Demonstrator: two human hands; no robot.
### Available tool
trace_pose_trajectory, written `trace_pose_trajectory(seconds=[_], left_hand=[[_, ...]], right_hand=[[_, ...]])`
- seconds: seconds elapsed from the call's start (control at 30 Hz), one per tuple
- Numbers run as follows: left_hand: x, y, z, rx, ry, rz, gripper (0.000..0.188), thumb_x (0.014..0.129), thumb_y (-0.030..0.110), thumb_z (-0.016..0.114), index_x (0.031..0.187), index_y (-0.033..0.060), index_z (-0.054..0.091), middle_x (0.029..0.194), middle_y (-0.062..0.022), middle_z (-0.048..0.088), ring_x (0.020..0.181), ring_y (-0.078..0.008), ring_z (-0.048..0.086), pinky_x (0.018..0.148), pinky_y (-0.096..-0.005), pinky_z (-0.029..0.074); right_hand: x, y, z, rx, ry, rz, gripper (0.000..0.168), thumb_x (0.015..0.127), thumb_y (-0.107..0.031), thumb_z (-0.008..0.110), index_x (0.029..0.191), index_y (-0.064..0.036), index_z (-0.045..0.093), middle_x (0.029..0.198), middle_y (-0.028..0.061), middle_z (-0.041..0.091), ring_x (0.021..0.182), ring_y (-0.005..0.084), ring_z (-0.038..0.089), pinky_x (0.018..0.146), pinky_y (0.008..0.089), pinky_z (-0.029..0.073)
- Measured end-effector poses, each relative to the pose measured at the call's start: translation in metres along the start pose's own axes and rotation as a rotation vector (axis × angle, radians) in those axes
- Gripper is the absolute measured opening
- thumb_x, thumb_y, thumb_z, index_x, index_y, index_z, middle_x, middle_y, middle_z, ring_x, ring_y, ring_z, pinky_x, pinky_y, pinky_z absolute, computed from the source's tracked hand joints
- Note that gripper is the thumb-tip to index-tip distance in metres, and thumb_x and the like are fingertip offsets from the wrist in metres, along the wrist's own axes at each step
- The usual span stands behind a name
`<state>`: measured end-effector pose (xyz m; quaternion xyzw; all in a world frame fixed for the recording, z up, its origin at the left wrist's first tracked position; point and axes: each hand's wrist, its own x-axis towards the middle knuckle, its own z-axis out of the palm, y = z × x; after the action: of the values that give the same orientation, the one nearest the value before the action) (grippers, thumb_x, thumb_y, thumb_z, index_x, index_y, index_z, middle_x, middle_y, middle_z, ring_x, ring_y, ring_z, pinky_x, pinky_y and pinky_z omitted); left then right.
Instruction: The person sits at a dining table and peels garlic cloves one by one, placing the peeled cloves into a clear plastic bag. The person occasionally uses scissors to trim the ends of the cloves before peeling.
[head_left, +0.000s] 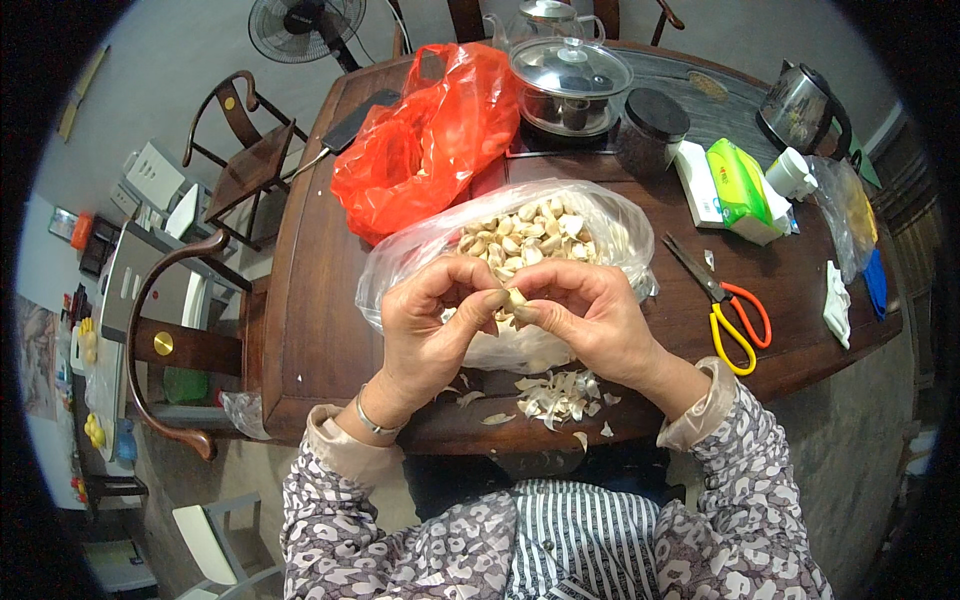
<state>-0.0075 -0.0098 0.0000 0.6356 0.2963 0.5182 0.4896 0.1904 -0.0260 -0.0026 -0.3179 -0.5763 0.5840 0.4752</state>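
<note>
Between the thumbs and fingertips of my left hand (442, 315) and my right hand (585, 307) is a pale garlic clove (514, 300), pinched from both sides. Both hands hover over a clear plastic bag (420, 255) that lies spread on the table. Unpeeled garlic cloves (525, 236) are heaped in the bag, just beyond my fingers. Part of the bag's near side is hidden by my hands. Closer to me, a small pile of garlic skins (559, 396) rests at the table's edge, with loose flakes scattered around it.
On the wooden table (322, 360), red-and-yellow-handled scissors (720, 300) lie to the right. A red plastic bag (435, 142) stands at the back left. Behind are a lidded glass pot (571, 90), a dark-lidded jar (654, 131), a tissue pack (742, 191) and an electric kettle (802, 112).
</note>
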Motion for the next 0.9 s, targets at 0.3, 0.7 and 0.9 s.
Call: trace_pose_trajectory(seconds=[0.3, 0.7, 0.9], left_hand=[[0.0001, 0.0001, -0.0021, -0.091, -0.013, -0.018, 0.008, 0.093, 0.001, 0.067, 0.097, -0.0039, 0.063, 0.091, -0.0048, 0.063, 0.074, -0.0081, 0.062, 0.06, -0.0207, 0.054], [0.0002, 0.0011, -0.0036, -0.109, -0.025, -0.014, 0.011, 0.093, 0.003, 0.067, 0.101, -0.0041, 0.063, 0.094, -0.0065, 0.064, 0.076, -0.0092, 0.064, 0.063, -0.0218, 0.056], [0.0038, 0.0057, -0.0041, -0.028, -0.041, 0.003, 0.015, 0.091, 0.003, 0.07, 0.104, -0.0038, 0.066, 0.097, -0.0076, 0.065, 0.081, -0.0106, 0.066, 0.066, -0.0221, 0.056]], right_hand=[[0.0016, 0.0022, -0.0008, 0.211, -0.014, 0.083, 0.023, 0.094, -0.01, 0.069, 0.114, 0.001, 0.064, 0.105, 0.0031, 0.067, 0.094, 0.0094, 0.064, 0.085, 0.0268, 0.054], [0.003, 0.0025, -0.0042, 0.257, -0.034, 0.123, 0.024, 0.093, -0.012, 0.069, 0.115, -0.001, 0.064, 0.106, 0.002, 0.067, 0.094, 0.0099, 0.064, 0.085, 0.0269, 0.054], [0.0032, 0.0025, -0.0022, 0.247, -0.03, 0.076, 0.023, 0.093, -0.009, 0.07, 0.113, 0.0, 0.064, 0.105, 0.0014, 0.066, 0.096, 0.0085, 0.063, 0.087, 0.026, 0.053]])
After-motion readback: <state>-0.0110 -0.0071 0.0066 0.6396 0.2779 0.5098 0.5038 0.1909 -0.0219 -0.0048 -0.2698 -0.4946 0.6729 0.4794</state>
